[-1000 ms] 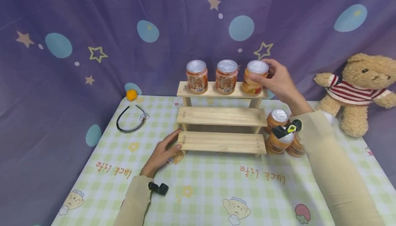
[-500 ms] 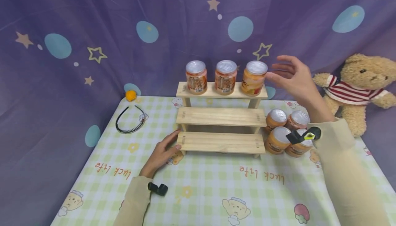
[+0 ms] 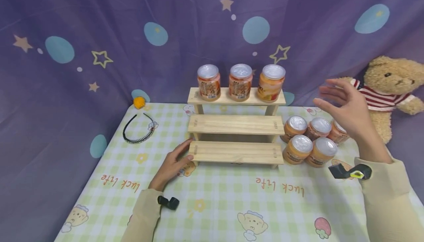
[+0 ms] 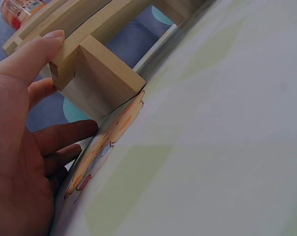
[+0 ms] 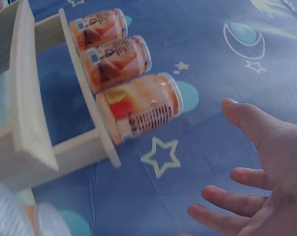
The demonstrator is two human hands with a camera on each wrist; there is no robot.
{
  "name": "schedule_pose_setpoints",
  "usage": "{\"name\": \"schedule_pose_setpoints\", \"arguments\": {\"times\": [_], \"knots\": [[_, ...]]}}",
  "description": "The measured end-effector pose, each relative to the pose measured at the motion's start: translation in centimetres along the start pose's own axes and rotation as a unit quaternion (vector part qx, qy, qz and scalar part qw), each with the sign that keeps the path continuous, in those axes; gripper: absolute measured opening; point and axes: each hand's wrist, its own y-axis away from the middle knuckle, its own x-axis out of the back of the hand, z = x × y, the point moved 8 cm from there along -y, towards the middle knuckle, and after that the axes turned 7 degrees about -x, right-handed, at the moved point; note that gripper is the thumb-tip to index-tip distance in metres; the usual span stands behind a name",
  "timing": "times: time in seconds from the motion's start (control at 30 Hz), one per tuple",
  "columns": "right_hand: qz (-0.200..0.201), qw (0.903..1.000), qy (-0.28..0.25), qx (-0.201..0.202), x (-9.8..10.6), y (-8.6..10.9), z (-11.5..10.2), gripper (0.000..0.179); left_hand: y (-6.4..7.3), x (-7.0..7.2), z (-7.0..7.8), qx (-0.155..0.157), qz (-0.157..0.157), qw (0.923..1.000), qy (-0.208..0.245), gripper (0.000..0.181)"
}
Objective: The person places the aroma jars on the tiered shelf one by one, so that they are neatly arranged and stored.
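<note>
A three-step wooden display stand (image 3: 235, 124) stands on the table. My left hand (image 3: 172, 166) holds the left end of its lowest step, thumb at the front corner and index finger at the end in the left wrist view; the other fingers hang loose near the cloth. Three fruit jars with silver lids stand upright on the top step: a left jar (image 3: 209, 83), a middle jar (image 3: 240, 83) and a right jar (image 3: 271, 83). My right hand (image 3: 347, 107) hovers right of the stand, fingers spread and holding nothing, apart from the right jar in the right wrist view.
Several more jars (image 3: 319, 153) stand in a cluster right of the lower steps. A teddy bear (image 3: 382, 98) sits behind my right hand. At the left lie a black headband (image 3: 139, 139) and a small orange object (image 3: 139, 102). A purple curtain (image 3: 185, 10) hangs behind.
My right hand has let go of the right jar on the top step and moved right and down, away from it. The left hand has stayed in place.
</note>
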Motion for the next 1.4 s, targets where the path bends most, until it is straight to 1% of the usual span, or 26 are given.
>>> {"name": "schedule_pose_setpoints", "arguments": {"times": [0.13, 0.2, 0.27, 0.47, 0.5, 0.53, 0.63, 0.73, 0.77, 0.87, 1.03, 1.23, 1.4], "knots": [[0.004, 0.9998, -0.019, 0.003, 0.6, 1.0, 1.6, 0.057, 0.0, 0.0, 0.1, 0.003, 0.002, 1.0, 0.0, 0.058], [0.006, 0.9992, -0.039, 0.009, 0.7, 1.6, 2.6, 0.057, 0.1, 0.0, 0.2, 0.002, 0.001, 1.0, 0.001, 0.058], [0.01, 0.9987, -0.047, 0.016, 0.9, 2.3, 3.7, 0.058, 0.1, 0.0, 0.3, 0.0, 0.001, 1.0, 0.0, 0.059], [0.026, 0.9995, -0.013, 0.009, 1.2, 4.3, 7.0, 0.059, 0.0, 0.0, 0.3, -0.003, 0.001, 1.0, -0.001, 0.058], [0.026, 0.9997, -0.004, 0.003, 1.3, 4.6, 7.6, 0.058, 0.0, 0.0, 0.3, -0.004, 0.001, 1.0, -0.003, 0.058], [0.025, 0.9997, 0.004, 0.001, 1.3, 4.8, 8.2, 0.058, 0.0, 0.0, 0.8, -0.002, 0.0, 1.0, -0.003, 0.058], [0.024, 0.9995, 0.021, -0.007, 1.4, 5.5, 9.6, 0.057, 0.0, 0.0, 0.8, -0.003, 0.002, 1.0, -0.007, 0.058], [0.014, 0.9993, 0.026, -0.023, 1.1, 6.0, 10.9, 0.055, 0.0, -0.1, 0.8, 0.001, 0.004, 1.0, -0.004, 0.059], [0.009, 0.9991, 0.027, -0.031, 1.0, 6.2, 11.4, 0.055, 0.0, -0.1, 0.3, -0.001, 0.005, 1.0, -0.005, 0.058], [-0.004, 0.9985, 0.029, -0.047, 0.6, 6.7, 12.6, 0.059, 0.0, 0.0, 0.3, -0.003, 0.005, 0.9999, -0.008, 0.058], [-0.01, 0.9984, 0.028, -0.049, -0.3, 7.5, 13.9, 0.066, 0.0, 0.1, 0.3, -0.001, 0.005, 1.0, -0.006, 0.058], [-0.009, 0.9965, 0.052, -0.065, -1.1, 8.1, 15.2, 0.071, -0.1, 0.0, 0.0, 0.007, 0.003, 1.0, 0.001, 0.059], [-0.003, 0.9968, 0.055, -0.057, -1.7, 8.1, 15.9, 0.071, -0.1, -0.1, 0.3, 0.017, 0.0, 0.9999, 0.001, 0.06]]}}
